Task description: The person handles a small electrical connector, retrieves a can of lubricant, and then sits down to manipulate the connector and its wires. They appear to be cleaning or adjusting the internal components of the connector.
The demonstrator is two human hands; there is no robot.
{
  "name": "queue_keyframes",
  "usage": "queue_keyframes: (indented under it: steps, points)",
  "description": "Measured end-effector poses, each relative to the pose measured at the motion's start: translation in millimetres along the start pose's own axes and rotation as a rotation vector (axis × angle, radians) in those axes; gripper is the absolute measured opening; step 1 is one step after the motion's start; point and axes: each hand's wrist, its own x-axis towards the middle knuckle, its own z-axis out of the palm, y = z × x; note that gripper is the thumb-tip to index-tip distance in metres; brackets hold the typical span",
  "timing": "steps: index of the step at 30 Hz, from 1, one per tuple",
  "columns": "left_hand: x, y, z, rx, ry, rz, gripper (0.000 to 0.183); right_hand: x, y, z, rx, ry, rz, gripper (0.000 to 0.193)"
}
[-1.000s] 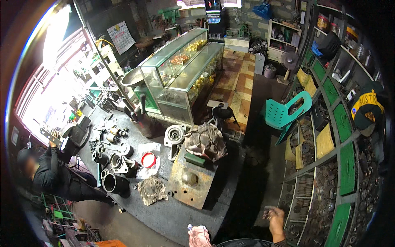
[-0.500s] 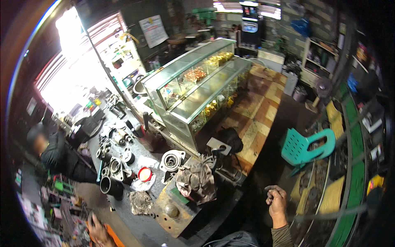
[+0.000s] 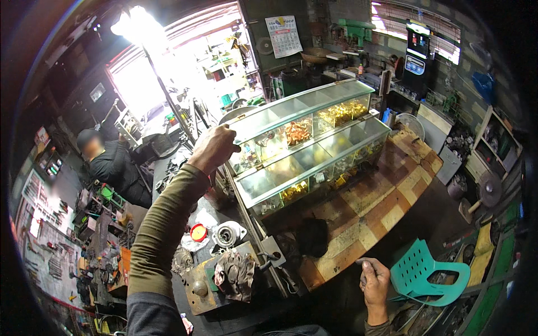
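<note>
My left arm stretches far forward across the workbench, and my left hand [image 3: 213, 148] is at the near left end of the glass display case [image 3: 314, 151]. Its fingers are curled; what they hold, if anything, is hidden. The case has clear lids and compartments of brass-coloured and coppery small parts. Low on the right, my right hand [image 3: 374, 281] hangs in the air left of a green plastic chair [image 3: 428, 274]. Its fingers are bent inward with the index finger pointing left; I cannot make out anything in them.
On the bench lie a round metal housing [image 3: 228, 234], a red-rimmed round container [image 3: 198, 232], a crumpled dirty rag [image 3: 234, 273] and a rusty metal plate [image 3: 196, 302]. A patchwork wooden counter [image 3: 358, 218] runs beside the case. Another person [image 3: 115, 168] in dark clothes is at the far left.
My left hand has risen from the lower left and reached forward to the case's end. My view has swung, shifting the scene rightward. The right hand keeps its bent fingers.
</note>
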Motion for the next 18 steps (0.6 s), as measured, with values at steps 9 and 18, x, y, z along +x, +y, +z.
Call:
queue_keyframes:
  steps: [9,18]
  points:
    - [15,-1,-10,0.112,0.177,0.04,0.017,155,-115,122,-0.464,-0.375,-0.667,0.019]
    - [61,-38,-40,0.049,0.358,-0.127,0.019,343,-221,325,-1.599,-0.676,-0.694,0.039]
